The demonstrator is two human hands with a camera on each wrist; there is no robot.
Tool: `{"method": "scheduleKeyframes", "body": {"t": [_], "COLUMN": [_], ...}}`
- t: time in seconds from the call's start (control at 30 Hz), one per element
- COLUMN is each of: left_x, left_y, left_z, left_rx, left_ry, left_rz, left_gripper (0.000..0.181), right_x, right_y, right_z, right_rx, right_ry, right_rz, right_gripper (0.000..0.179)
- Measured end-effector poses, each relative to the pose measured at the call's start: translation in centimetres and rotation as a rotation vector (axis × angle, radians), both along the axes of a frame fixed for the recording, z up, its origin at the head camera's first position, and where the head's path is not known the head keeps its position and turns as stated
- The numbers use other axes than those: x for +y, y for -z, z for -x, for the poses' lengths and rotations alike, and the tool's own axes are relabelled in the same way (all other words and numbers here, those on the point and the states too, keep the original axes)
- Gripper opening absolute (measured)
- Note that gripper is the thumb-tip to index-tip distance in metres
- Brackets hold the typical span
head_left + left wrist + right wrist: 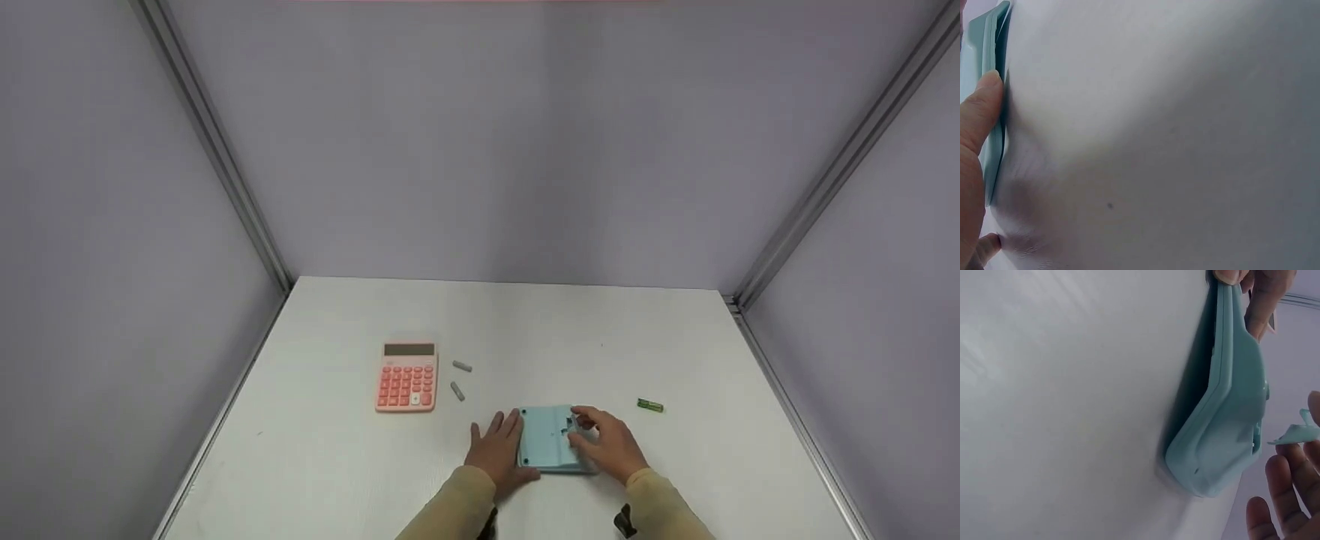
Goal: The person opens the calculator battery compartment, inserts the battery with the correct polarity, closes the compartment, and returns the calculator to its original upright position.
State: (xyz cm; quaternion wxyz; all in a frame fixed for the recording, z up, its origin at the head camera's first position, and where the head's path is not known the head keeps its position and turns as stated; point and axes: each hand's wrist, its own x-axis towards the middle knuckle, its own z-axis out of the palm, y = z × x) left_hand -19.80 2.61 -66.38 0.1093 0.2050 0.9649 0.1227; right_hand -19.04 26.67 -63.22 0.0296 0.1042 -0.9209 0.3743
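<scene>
A light blue calculator (541,439) lies face down near the front of the table, its back up and the battery compartment (567,426) uncovered. My left hand (495,454) holds its left side, fingers along that edge and thumb on the near edge; the thumb (985,107) also shows in the left wrist view. Just over the calculator's right end is my right hand (609,446). In the right wrist view it pinches a small light blue battery cover (1297,433) between thumb and fingers, apart from the calculator.
A pink calculator (406,390) lies face up at the left. Beside it are two grey batteries, one farther back (462,366) and one nearer (457,391). Green batteries (650,406) lie together to the right. Grey panels (480,150) enclose the white table (337,472).
</scene>
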Motion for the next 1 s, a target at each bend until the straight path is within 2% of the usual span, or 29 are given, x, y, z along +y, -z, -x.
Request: {"method": "scheduleKeyframes", "body": {"t": [0.23, 0.43, 0.73, 1.0], "left_x": [-0.1, -0.1, 0.0, 0.0], "left_y": [-0.2, -0.1, 0.2, -0.1], "left_z": [-0.1, 0.0, 0.0, -0.1], "left_rx": [-0.017, -0.029, -0.011, 0.005], "left_ry": [0.002, -0.002, -0.005, 0.001], "left_rz": [-0.006, -0.011, -0.001, 0.015], "left_gripper": [0.106, 0.105, 0.106, 0.105], "right_x": [1.4, 3.9, 8.6, 11.5], "right_y": [-0.4, -0.9, -1.4, -1.1], "right_z": [0.3, 0.8, 1.4, 1.1], "right_rx": [0.109, 0.173, 0.164, 0.098], "right_ry": [0.058, 0.132, 0.228, 0.293], "right_rz": [-0.07, -0.13, -0.157, -0.175], "right_gripper": [0.045, 0.044, 0.042, 0.044]}}
